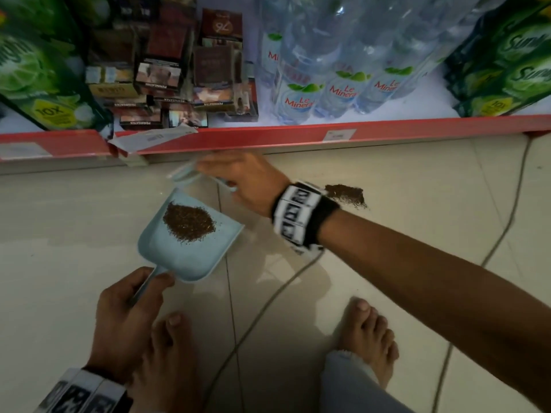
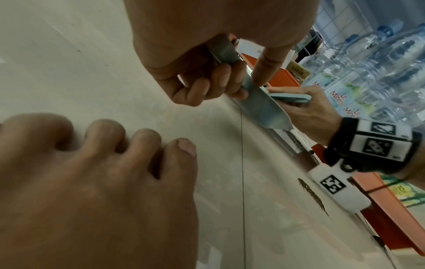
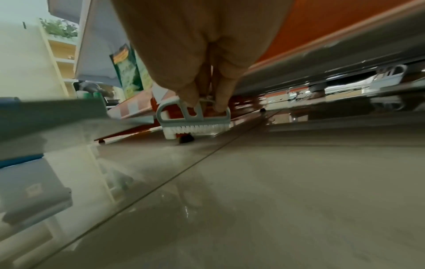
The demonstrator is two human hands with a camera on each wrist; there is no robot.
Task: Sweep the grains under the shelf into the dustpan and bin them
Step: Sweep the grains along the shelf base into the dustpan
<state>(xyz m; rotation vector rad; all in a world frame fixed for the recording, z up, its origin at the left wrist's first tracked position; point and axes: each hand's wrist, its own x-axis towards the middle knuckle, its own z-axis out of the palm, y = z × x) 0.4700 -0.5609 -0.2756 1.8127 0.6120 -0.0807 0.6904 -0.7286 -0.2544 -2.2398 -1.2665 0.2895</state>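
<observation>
A pale blue dustpan (image 1: 167, 257) lies on the tiled floor with a heap of brown grains (image 1: 188, 222) in it. My left hand (image 1: 128, 311) grips its handle (image 2: 226, 51) near my left foot. My right hand (image 1: 238, 177) holds a small pale blue brush (image 1: 185, 174) just beyond the dustpan's lip, below the red shelf edge (image 1: 268, 138). In the right wrist view my fingers (image 3: 220, 102) pinch the brush (image 3: 193, 120), its white bristles touching the floor. A second patch of grains (image 1: 347, 195) lies on the floor right of my right wrist.
The shelf carries green detergent packs (image 1: 38, 70), cigarette packs (image 1: 179, 79) and water bottles (image 1: 328, 70). A thin cable (image 1: 268, 296) runs across the floor between my bare feet (image 1: 369, 332). A dark gap shows under the shelf (image 3: 322, 87).
</observation>
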